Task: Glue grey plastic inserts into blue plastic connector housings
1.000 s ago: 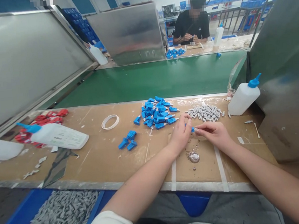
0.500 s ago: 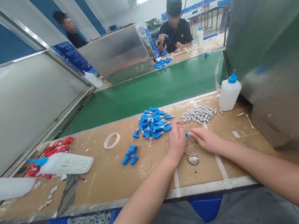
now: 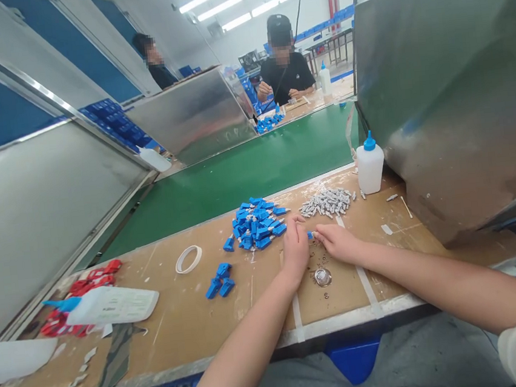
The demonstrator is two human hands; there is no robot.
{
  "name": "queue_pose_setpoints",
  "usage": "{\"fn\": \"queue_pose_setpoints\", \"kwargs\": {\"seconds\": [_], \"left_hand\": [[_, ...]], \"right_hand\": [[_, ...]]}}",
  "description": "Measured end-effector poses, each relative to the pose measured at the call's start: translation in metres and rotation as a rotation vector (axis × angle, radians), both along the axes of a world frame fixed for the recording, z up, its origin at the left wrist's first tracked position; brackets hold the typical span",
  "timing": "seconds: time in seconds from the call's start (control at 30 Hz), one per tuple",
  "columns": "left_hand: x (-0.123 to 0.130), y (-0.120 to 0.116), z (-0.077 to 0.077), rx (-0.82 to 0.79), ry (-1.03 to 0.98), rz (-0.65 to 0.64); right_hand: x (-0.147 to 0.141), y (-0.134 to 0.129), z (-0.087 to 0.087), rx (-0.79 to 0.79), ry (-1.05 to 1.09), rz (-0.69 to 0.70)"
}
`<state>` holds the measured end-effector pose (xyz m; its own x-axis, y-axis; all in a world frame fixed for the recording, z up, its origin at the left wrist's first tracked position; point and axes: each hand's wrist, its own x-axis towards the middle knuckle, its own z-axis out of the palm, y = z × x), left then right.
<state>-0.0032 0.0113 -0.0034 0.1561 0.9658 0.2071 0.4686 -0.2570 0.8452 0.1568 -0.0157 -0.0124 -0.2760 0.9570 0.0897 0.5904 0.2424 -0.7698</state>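
My left hand [image 3: 296, 247] is closed around a small blue plastic part [image 3: 310, 235], most of it hidden by the fingers. Opposite it, my right hand [image 3: 339, 243] pinches the pale tip at the right end of that part. Just behind my left hand lies a heap of blue plastic parts [image 3: 254, 225] with pale tips. A pile of small grey pieces [image 3: 327, 202] is spread beyond both hands. Below them on the cardboard-covered bench sits a small round shiny dish [image 3: 323, 276] with clear liquid and a pale lump in it.
Several loose blue parts [image 3: 219, 280] and a tape roll [image 3: 188, 260] lie to the left. Further left, a blue-tipped bottle [image 3: 113, 305] rests by red parts [image 3: 95, 276]. A white bottle [image 3: 371, 167] stands at right. Beyond a green belt [image 3: 237, 168], a co-worker [image 3: 285, 72] sits.
The whole view has shifted, with the bench now slightly left and tilted. My hands keep their hold on the blue part. The co-worker's raised hand has lowered.
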Motion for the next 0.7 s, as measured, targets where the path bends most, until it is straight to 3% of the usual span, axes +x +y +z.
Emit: {"fn": "queue_pose_setpoints", "kwargs": {"seconds": [0.27,0.43,0.57,0.7], "left_hand": [[0.001,0.001,0.004,0.000,0.032,-0.018],[-0.006,0.006,0.025,-0.062,0.012,-0.068],[-0.061,0.026,0.057,-0.087,0.078,0.025],[-0.154,0.052,0.082,0.001,0.600,0.199]], "right_hand": [[0.005,0.005,-0.005,0.012,0.089,0.035],[0.022,0.007,0.003,0.017,0.244,0.166],[0.043,0.016,0.009,0.156,-0.020,-0.041],[0.054,0.025,0.008,0.173,-0.385,-0.170]]}}
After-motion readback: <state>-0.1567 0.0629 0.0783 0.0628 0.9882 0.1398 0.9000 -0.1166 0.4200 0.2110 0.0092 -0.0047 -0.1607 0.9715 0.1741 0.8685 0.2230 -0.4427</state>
